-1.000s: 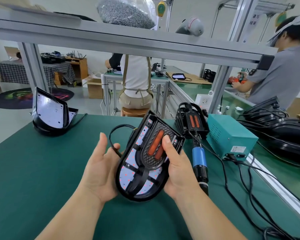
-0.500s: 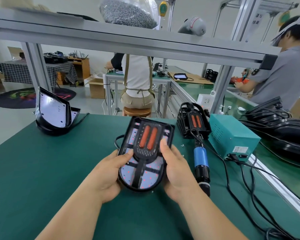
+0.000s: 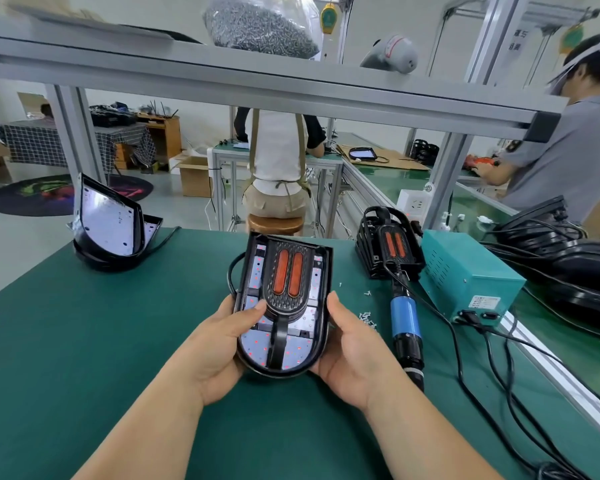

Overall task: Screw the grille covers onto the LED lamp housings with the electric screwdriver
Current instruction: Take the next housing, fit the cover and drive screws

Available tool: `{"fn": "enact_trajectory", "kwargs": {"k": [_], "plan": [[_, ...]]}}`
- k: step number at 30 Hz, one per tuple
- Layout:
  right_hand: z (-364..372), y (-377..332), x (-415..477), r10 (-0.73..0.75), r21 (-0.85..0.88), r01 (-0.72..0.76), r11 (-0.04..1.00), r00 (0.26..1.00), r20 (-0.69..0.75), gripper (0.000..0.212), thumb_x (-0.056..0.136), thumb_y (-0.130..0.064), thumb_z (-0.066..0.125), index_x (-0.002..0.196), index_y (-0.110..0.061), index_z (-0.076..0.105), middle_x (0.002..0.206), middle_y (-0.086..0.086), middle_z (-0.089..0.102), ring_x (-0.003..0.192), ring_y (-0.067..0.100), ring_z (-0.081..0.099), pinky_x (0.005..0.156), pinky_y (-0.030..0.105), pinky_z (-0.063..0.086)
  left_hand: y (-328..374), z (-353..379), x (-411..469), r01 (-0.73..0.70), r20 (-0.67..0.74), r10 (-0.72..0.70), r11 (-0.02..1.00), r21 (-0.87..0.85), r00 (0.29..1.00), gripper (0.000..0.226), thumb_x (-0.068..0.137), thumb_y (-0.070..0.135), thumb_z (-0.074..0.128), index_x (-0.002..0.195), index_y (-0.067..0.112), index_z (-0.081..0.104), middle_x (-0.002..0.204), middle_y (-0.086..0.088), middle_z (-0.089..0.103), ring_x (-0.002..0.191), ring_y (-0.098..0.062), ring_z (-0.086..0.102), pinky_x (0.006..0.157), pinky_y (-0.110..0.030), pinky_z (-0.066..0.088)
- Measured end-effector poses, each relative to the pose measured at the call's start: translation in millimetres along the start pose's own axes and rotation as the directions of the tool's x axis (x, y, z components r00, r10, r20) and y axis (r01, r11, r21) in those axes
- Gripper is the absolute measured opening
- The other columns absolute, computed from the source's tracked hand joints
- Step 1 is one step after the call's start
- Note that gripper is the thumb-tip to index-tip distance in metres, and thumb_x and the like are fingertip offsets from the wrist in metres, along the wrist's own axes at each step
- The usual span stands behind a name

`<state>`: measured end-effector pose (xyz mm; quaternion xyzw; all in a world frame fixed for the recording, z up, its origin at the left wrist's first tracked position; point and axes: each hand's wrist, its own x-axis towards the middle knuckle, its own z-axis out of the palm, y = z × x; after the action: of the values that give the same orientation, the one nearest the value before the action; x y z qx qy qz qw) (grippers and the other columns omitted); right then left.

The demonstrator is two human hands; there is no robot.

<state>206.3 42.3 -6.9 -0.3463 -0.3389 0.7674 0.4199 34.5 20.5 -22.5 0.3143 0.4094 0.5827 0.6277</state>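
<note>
Both my hands hold one black LED lamp housing (image 3: 317, 327) over the green bench, its rounded end toward me. A black grille cover (image 3: 286, 282) with two orange strips lies on its LED board. My left hand (image 3: 222, 337) grips the housing's left edge, thumb on the cover's lower left. My right hand (image 3: 352, 348) grips the right edge. The electric screwdriver (image 3: 405, 323), blue-bodied with a black tip, lies on the bench just right of my right hand. Loose screws (image 3: 368, 317) lie scattered between them.
A stack of grille covers (image 3: 390, 244) stands behind the screwdriver, beside a teal power box (image 3: 471, 282) with cables running right. Open housings (image 3: 111, 230) sit at far left; black lamp housings (image 3: 575, 261) pile at far right. An aluminium shelf frame (image 3: 257, 81) crosses overhead. Two people work behind.
The housing has turned from tilted right to straight, rounded end toward me, and come lower over the bench. My left thumb moved onto the cover; my right thumb slid off to the edge.
</note>
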Motion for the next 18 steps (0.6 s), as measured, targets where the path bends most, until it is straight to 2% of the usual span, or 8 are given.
{"fn": "enact_trajectory", "kwargs": {"k": [4,6,9,12,13,15,16,18], "plan": [[0.7,5.1,1.9,-0.037,0.017,0.037,0.999,0.999,0.012,0.045,0.101,-0.037,0.042,0.128,-0.008,0.064,0.123,0.013,0.07,0.114,0.031,0.066,0.088,0.043,0.056,3.1,-1.7,-2.5,-0.002,0.005,0.001,0.997,0.078,1.0,0.051,0.076,0.026,0.067,0.127,0.021,0.06,0.118,-0.004,0.074,0.106,-0.023,0.072,0.087,-0.041,0.055],[2.4,7.5,3.8,-0.075,0.045,0.074,0.996,0.997,0.004,0.045,0.097,-0.034,0.045,0.129,-0.007,0.064,0.123,0.014,0.069,0.116,0.033,0.065,0.093,0.046,0.054,4.0,1.9,-4.0,0.004,-0.007,-0.003,0.997,0.081,1.0,0.051,0.076,0.028,0.067,0.125,0.016,0.062,0.116,-0.007,0.074,0.104,-0.025,0.073,0.085,-0.04,0.055],[1.9,8.7,7.8,-0.152,0.08,0.156,0.985,0.987,-0.05,0.041,0.098,-0.027,0.046,0.127,-0.002,0.064,0.119,0.016,0.071,0.117,0.033,0.064,0.096,0.044,0.052,3.0,7.4,-2.9,-0.017,-0.058,0.018,1.0,0.019,0.998,0.042,0.084,0.033,0.063,0.116,0.007,0.071,0.113,-0.011,0.075,0.101,-0.026,0.073,0.089,-0.042,0.056],[-0.7,7.1,9.6,-0.179,0.094,0.189,0.978,0.979,-0.102,0.04,0.105,-0.026,0.039,0.122,-0.002,0.066,0.116,0.015,0.072,0.113,0.03,0.067,0.094,0.043,0.052,1.9,9.6,-1.7,-0.031,-0.071,0.024,0.995,-0.096,0.997,0.034,0.094,0.034,0.054,0.1,0.014,0.081,0.111,-0.007,0.076,0.094,-0.021,0.074,0.077,-0.037,0.06],[-1.7,6.6,10.2,-0.185,0.093,0.195,0.976,0.976,-0.111,0.04,0.105,-0.027,0.039,0.121,-0.002,0.067,0.116,0.014,0.073,0.111,0.029,0.068,0.092,0.042,0.053,1.4,10.0,-0.8,-0.034,-0.059,0.027,0.992,-0.119,0.998,0.034,0.093,0.032,0.054,0.103,0.013,0.08,0.114,-0.008,0.075,0.098,-0.021,0.074,0.078,-0.037,0.06],[-2.4,6.3,11.1,-0.193,0.08,0.203,0.976,0.974,-0.122,0.04,0.104,-0.028,0.041,0.12,-0.003,0.068,0.117,0.014,0.072,0.107,0.027,0.07,0.088,0.04,0.054,0.3,12.4,-0.2,-0.041,-0.043,0.035,0.989,-0.139,0.998,0.04,0.087,0.029,0.057,0.118,0.009,0.072,0.122,-0.011,0.072,0.111,-0.026,0.069,0.093,-0.044,0.055],[-2.1,6.2,11.5,-0.194,0.072,0.205,0.976,0.972,-0.133,0.04,0.104,-0.028,0.042,0.119,-0.003,0.068,0.116,0.014,0.072,0.106,0.027,0.07,0.086,0.039,0.055,-0.5,13.7,0.0,-0.039,-0.049,0.032,0.988,-0.149,0.998,0.041,0.087,0.028,0.058,0.121,0.008,0.07,0.122,-0.012,0.071,0.113,-0.028,0.068,0.098,-0.046,0.052],[0.6,6.1,12.0,-0.189,0.054,0.2,0.978,0.969,-0.16,0.039,0.103,-0.029,0.044,0.12,-0.002,0.068,0.114,0.014,0.073,0.104,0.027,0.071,0.081,0.038,0.056,-1.6,15.9,0.9,-0.028,-0.089,0.012,0.984,-0.176,0.996,0.034,0.095,0.022,0.054,0.12,0.006,0.07,0.12,-0.013,0.072,0.11,-0.028,0.07,0.099,-0.046,0.05]]}}
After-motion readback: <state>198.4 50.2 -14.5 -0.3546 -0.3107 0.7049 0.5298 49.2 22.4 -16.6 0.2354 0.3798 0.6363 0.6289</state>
